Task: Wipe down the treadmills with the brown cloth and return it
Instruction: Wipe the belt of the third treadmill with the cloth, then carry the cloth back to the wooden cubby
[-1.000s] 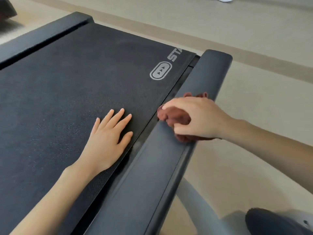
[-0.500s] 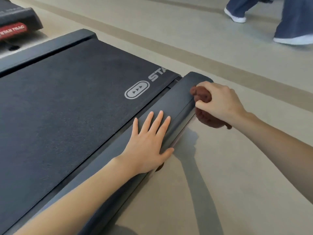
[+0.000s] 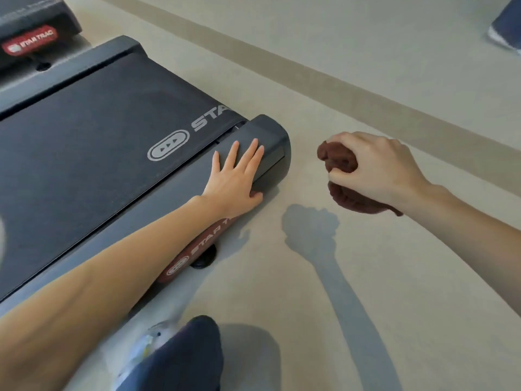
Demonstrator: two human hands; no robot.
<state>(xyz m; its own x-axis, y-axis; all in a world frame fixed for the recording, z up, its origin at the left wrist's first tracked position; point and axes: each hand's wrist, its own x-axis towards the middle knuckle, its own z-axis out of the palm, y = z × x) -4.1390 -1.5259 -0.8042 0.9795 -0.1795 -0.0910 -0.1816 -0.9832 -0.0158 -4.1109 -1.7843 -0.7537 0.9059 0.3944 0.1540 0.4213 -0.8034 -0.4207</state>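
Observation:
A black treadmill [image 3: 98, 142] lies low on the floor, its belt marked with a grey logo. My left hand [image 3: 236, 176] rests flat with straight fingers on the rear end of the right side rail [image 3: 270, 136]. The brown cloth [image 3: 338, 159] is bunched up in my right hand [image 3: 375, 167], which grips it in the air over the bare floor, to the right of the rail's end and apart from the treadmill.
A second treadmill [image 3: 31, 38] with a red label sits at the far left. My knee in dark trousers [image 3: 180, 356] is at the bottom. Another person's shoe and trouser leg [image 3: 507, 29] show at the top right. Beige floor [image 3: 366, 277] stretches to the right.
My right hand wiped along the side rail to its end, then lifted off to the right with the cloth. My left hand shifted from the belt onto the rail's rear end.

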